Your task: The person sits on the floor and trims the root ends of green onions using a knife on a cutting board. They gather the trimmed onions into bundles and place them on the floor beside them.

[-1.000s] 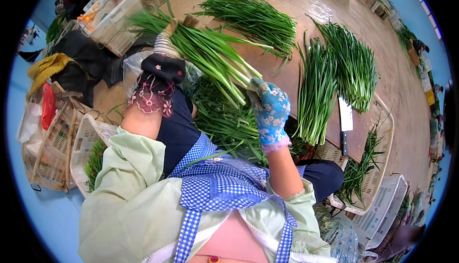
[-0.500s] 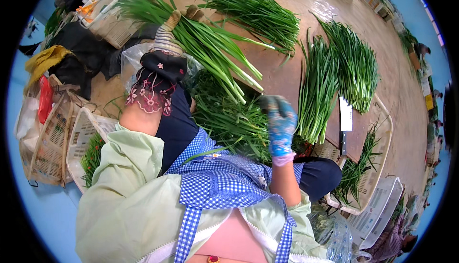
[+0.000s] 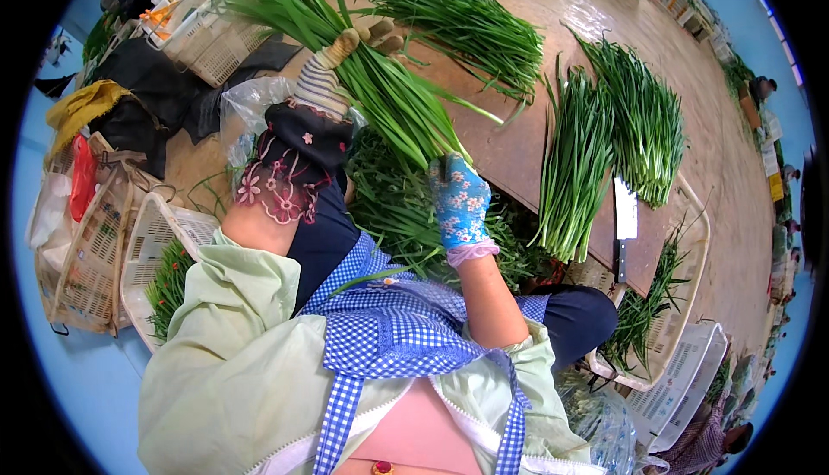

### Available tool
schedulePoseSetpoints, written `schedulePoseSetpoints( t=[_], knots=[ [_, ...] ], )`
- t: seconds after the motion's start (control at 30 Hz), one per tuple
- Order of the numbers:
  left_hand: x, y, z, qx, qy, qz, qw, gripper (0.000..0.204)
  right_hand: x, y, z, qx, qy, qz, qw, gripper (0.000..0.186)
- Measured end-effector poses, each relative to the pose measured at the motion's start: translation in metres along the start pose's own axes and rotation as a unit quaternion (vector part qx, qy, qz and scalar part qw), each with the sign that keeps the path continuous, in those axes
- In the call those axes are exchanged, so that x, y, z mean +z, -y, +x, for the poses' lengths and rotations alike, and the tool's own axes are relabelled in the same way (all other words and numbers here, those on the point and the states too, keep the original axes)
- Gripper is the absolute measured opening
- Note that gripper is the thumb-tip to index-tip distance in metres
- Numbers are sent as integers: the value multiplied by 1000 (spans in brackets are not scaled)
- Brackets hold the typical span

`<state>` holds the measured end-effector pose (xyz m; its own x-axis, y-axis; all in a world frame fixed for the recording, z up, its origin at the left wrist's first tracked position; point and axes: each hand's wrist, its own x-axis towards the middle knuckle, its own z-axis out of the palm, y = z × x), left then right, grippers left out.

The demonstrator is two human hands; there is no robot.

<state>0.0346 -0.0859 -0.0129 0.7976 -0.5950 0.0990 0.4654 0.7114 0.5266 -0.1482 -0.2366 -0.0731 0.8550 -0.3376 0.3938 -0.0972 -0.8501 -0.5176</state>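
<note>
A long bunch of garlic chives (image 3: 386, 99) slants across in front of me, leaves at the upper left and pale stem ends at the lower right. My left hand (image 3: 338, 53), in a striped, tan-fingered glove, is closed around its middle. At the stem ends, my right hand (image 3: 460, 203), in a blue flowered glove, has its fingers pressed on the stalks; the fingertips are partly hidden. Under both hands lies a heap of loose chives (image 3: 389, 203). Sorted chive piles (image 3: 462, 34) (image 3: 577, 160) (image 3: 643, 121) rest on and beside a brown board (image 3: 509, 151).
A cleaver (image 3: 623, 224) with a black handle lies at the board's right edge. Crates stand to the left (image 3: 142, 259), upper left (image 3: 207, 47) and right (image 3: 691, 289). A clear plastic bag (image 3: 246, 108) sits by my left forearm. More crates and people are at the far right.
My right hand has moved left and up onto the stem ends, which were apart from it before. My left hand has shifted slightly right, and the bunch has drawn together and tilted steeper.
</note>
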Motion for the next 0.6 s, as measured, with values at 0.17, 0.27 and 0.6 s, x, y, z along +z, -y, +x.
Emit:
schedulePoseSetpoints(
  t=[0.17,0.27,0.6],
  knots=[
    [15,-7,-5,35,10,-1,999,19,-1,-35,-21,89,70,-82,990,20],
    [10,-35,1,83,11,24,996,19,-3,-91,-72,60,171,-141,973,21],
    [26,-48,1,-53,4,65,996,21,-83,-14,20,-40,-42,200,978,53]
  ],
)
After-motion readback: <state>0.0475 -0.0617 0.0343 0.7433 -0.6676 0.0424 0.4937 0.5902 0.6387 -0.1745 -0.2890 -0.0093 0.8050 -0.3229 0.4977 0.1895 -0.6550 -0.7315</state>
